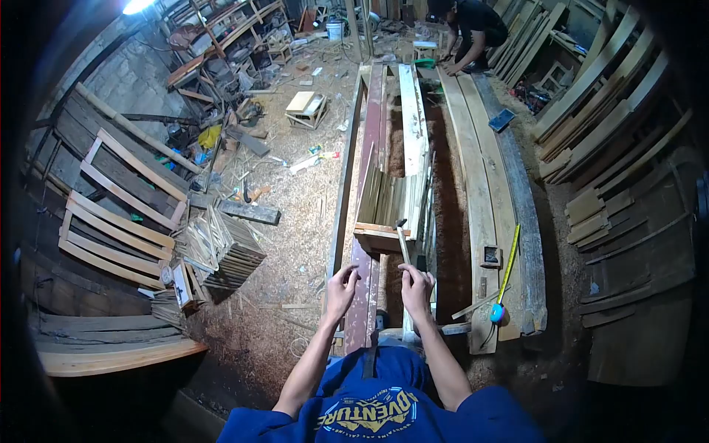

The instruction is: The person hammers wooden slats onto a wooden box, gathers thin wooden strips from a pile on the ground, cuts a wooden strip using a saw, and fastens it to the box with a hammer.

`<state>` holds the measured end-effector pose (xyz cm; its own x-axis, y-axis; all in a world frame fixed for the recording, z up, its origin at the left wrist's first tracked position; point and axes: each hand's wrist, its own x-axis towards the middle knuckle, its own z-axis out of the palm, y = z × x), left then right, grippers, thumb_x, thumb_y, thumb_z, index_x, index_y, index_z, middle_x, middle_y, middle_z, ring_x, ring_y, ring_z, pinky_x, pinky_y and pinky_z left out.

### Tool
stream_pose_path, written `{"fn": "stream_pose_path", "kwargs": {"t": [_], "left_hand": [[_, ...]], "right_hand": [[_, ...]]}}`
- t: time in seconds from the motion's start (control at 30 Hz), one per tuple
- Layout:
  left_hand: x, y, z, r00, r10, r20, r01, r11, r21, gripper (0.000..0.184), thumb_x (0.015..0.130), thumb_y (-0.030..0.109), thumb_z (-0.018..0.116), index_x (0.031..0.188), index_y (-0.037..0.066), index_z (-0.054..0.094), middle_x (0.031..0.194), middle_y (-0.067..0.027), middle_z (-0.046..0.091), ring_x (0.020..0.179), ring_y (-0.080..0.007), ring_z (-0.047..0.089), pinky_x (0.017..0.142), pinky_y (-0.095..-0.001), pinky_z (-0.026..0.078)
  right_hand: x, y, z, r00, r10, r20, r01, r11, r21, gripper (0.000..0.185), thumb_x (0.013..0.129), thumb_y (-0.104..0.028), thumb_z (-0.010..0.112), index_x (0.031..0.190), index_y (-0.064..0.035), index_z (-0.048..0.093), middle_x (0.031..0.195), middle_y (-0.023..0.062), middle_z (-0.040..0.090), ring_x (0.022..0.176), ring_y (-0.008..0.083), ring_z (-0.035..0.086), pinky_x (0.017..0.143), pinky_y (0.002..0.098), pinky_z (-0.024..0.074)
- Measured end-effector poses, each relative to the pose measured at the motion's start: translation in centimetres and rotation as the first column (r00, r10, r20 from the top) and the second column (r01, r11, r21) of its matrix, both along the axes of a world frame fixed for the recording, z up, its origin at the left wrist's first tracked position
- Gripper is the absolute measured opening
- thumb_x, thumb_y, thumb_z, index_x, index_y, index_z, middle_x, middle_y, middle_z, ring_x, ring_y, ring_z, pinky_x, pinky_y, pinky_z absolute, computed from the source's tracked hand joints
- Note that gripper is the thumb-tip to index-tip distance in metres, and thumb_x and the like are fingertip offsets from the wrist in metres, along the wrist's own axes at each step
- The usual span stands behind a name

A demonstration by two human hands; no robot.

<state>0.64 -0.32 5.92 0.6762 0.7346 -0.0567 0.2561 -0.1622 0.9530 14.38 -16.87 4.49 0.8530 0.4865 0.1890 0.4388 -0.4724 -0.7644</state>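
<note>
My right hand (418,288) is closed at the lower end of a hammer (403,244), whose small dark head points away from me. The head lies against the near end of a wooden frame (380,230) that has several thin slats (385,196) standing in a row behind it. My left hand (343,291) is level with the right, to the left of the frame's near end. Its thumb and fingertips are pinched together above a worn reddish plank (362,310); whatever is between them is too small to make out.
Long planks (484,170) on the right carry a tape measure (498,313) with its yellow blade out, and a small square box (490,256). Stacked slats (218,247) and slatted frames (118,236) stand at left. A crouching person (473,29) works at the far end.
</note>
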Motion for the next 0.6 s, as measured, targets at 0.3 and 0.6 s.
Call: {"fn": "stream_pose_path", "kwargs": {"t": [0.3,0.6], "left_hand": [[5.1,-0.6,-1.5,0.992,-0.062,-0.112,0.083,0.979,0.188,0.034,0.102,0.007,0.059,0.136,0.003,0.06,0.09,-0.013,0.07,0.08,-0.0187,0.067,0.074,-0.0333,0.053],[8.7,-0.2,-2.8,0.998,-0.046,0.045,0.041,0.994,0.106,0.016,0.098,0.007,0.068,0.11,-0.002,0.068,0.092,-0.0161,0.077,0.086,-0.0187,0.076,0.075,-0.0322,0.059]], "right_hand": [[3.0,-1.7,0.3,0.998,-0.058,-0.036,0.059,0.998,0.009,0.017,0.099,-0.014,0.059,0.106,-0.016,0.075,0.094,0.0065,0.075,0.095,0.0288,0.068,0.1,0.0465,0.0387],[3.2,-2.9,0.9,0.995,-0.091,-0.047,0.092,0.996,0.019,0.017,0.098,-0.014,0.06,0.105,-0.0135,0.076,0.099,0.0095,0.076,0.093,0.0323,0.068,0.099,0.046,0.0434]]}}
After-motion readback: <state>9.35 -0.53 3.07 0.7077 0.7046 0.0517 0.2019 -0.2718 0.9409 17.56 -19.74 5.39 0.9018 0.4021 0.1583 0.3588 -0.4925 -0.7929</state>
